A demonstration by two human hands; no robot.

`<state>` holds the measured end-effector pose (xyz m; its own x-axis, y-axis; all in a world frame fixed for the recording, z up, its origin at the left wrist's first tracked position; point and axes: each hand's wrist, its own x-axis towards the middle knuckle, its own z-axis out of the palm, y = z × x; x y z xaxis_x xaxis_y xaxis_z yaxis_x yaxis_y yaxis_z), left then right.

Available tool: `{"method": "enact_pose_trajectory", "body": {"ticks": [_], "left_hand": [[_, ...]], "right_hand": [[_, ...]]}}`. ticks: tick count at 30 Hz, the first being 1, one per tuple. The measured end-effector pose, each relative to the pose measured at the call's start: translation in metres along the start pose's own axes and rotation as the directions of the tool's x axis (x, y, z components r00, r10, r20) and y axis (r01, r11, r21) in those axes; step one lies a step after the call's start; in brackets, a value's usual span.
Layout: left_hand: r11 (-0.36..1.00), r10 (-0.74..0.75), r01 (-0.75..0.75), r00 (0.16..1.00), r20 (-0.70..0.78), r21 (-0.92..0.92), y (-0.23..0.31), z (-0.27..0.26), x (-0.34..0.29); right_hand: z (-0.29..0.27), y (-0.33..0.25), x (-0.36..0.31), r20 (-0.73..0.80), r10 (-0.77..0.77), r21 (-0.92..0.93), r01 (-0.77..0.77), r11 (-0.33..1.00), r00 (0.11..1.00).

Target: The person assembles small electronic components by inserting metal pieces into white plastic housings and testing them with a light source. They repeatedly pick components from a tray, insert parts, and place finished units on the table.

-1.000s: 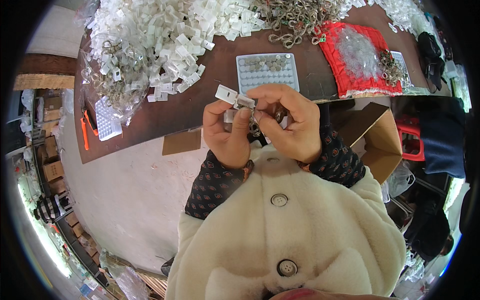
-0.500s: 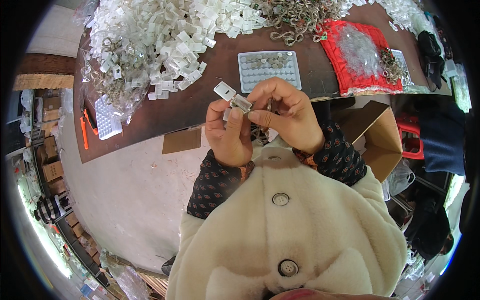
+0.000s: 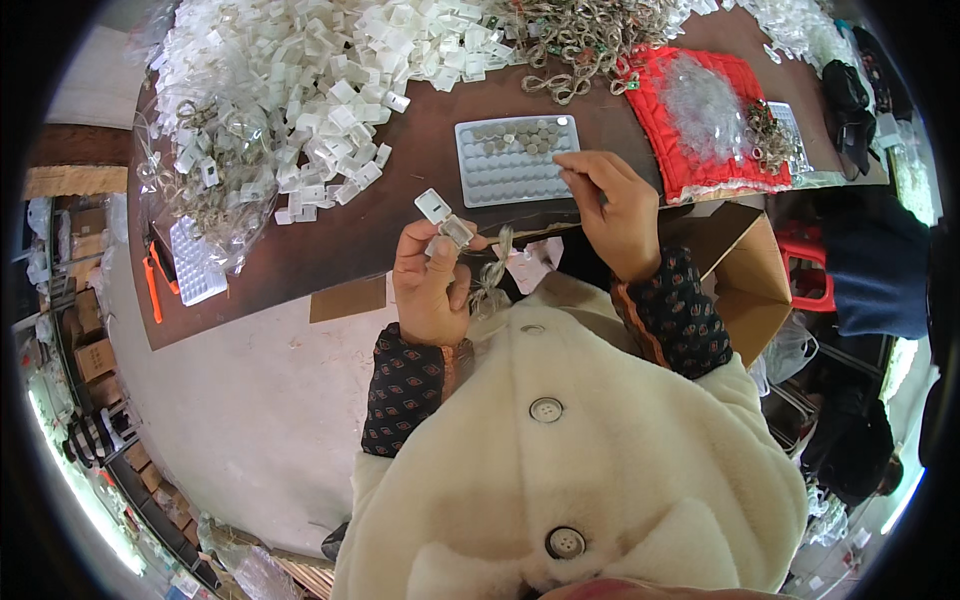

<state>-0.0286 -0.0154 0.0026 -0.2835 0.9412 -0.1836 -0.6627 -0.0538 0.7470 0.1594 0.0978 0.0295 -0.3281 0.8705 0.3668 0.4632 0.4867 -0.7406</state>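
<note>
My left hand (image 3: 432, 290) grips a small white plastic battery case (image 3: 455, 232), its lid tilted up and its hollow facing up. A looped bundle of thin wire (image 3: 490, 278) hangs beside the case, below my fingertips. My right hand (image 3: 625, 220) is away from the case, its thumb and index fingertip close together at the right edge of a pale moulded tray (image 3: 515, 188). Round silvery button cells (image 3: 530, 138) lie in the tray's far rows. Whether a cell is between the right fingertips is too small to make out.
A large heap of white cases (image 3: 330, 100) covers the table's far left. Coiled wire bundles (image 3: 570, 50) lie behind the tray. Right of it, a red cloth (image 3: 670, 150) bears clear plastic pieces. Orange-handled pliers (image 3: 153, 285) lie far left; a cardboard box (image 3: 750, 290) stands at right.
My right hand has left the case and moved right and up to the tray's edge. My left hand keeps the case. The wire bundle now hangs in plain view.
</note>
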Motion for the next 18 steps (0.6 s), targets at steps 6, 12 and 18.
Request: {"method": "enact_pose_trajectory", "body": {"ticks": [6,12,18], "left_hand": [[0.994,-0.096,0.099,0.993,0.065,-0.045,-0.002,-0.002,0.004],[0.984,-0.089,0.108,0.987,0.132,-0.144,-0.005,-0.008,0.005],[0.978,-0.082,0.106,0.987,0.138,-0.179,-0.003,-0.006,0.008]], "right_hand": [[0.03,0.021,0.017,-0.029,-0.167,-0.21,0.157,0.965,0.986],[0.037,0.02,0.019,0.035,-0.04,-0.262,0.048,0.964,0.999],[0.038,0.014,0.027,0.066,-0.051,-0.404,0.074,0.912,0.996]]}}
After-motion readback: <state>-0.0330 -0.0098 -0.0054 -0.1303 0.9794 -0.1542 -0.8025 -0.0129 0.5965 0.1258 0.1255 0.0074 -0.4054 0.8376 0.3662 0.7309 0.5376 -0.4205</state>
